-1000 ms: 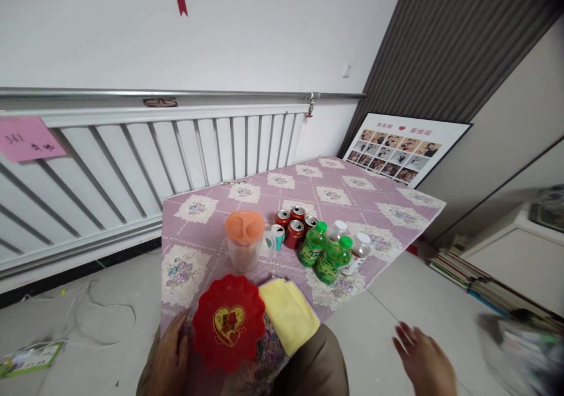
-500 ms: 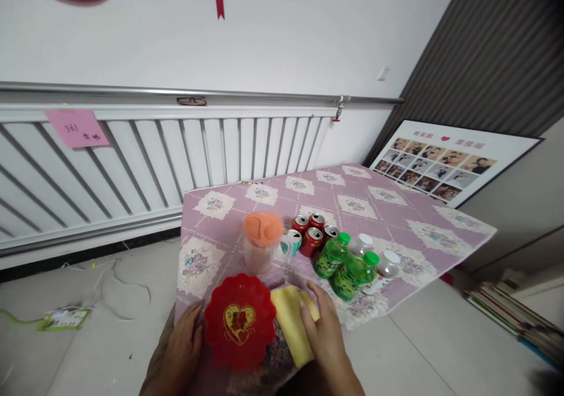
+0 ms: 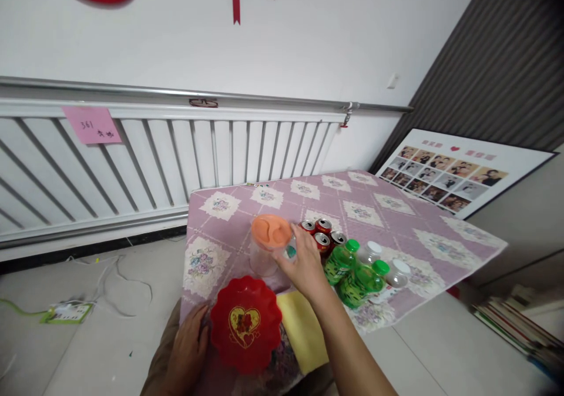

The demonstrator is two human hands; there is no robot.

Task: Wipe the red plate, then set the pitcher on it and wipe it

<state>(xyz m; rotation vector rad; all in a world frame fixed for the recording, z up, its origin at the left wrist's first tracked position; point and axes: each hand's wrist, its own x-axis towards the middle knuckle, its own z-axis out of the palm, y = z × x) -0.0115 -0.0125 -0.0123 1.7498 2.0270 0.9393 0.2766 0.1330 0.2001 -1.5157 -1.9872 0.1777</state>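
Observation:
My right hand [image 3: 304, 262] is at the right side of a clear plastic pitcher [image 3: 263, 262] with an orange lid [image 3: 271, 230]. Its thumb and fingers are apart, and a bit of a green and white can [image 3: 291, 251] shows between them. Whether the fingertips touch the pitcher, I cannot tell. My left hand [image 3: 191, 335] lies flat at the table's near left edge, beside a scalloped red plate [image 3: 224, 325] with a gold heart design. A folded yellow cloth [image 3: 306, 328] lies right of the plate, under my right forearm.
Several red cans [image 3: 322, 240] stand behind my right hand. Green-capped bottles [image 3: 359, 284] and white-capped clear bottles [image 3: 399, 274] stand right of them. A floral cloth covers the table [image 3: 326, 205]. Behind it runs a white radiator [image 3: 224, 149]; a photo board [image 3: 462, 167] leans at the right.
My right hand has left the yellow cloth and moved forward and left to the pitcher's side. My left hand stays beside the red plate. The view has shifted slightly.

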